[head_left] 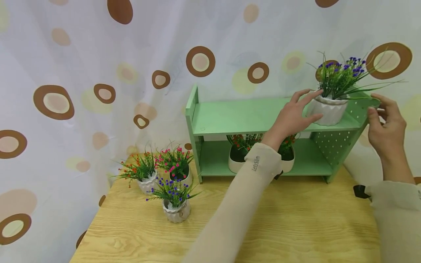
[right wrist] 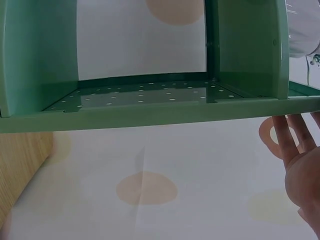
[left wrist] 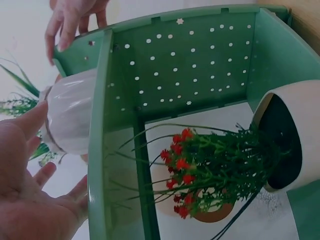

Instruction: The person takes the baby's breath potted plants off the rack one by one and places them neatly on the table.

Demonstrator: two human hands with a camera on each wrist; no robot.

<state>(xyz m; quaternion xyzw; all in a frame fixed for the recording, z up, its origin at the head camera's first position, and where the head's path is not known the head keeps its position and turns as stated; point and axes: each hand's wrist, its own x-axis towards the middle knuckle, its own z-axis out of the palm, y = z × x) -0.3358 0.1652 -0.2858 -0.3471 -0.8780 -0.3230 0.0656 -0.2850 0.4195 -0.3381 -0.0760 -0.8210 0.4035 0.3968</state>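
A white ribbed flowerpot (head_left: 329, 110) with purple flowers stands at the right end of the green shelf's (head_left: 236, 113) top board. My left hand (head_left: 291, 117) is beside it, fingers spread; in the left wrist view one fingertip reaches the pot's rim (left wrist: 47, 117). At the right side panel's upper front corner is my right hand (head_left: 389, 126), thumb and forefinger on either side of the edge. The right wrist view shows its fingers (right wrist: 286, 140) against the panel's outside.
White planters (head_left: 235, 165) with red flowers sit on the lower board, partly behind my left arm. Left of the shelf on the wooden table (head_left: 296, 219) stand pots with orange flowers (head_left: 148, 182), pink flowers (head_left: 174, 162) and purple flowers (head_left: 177, 212). A patterned curtain hangs behind.
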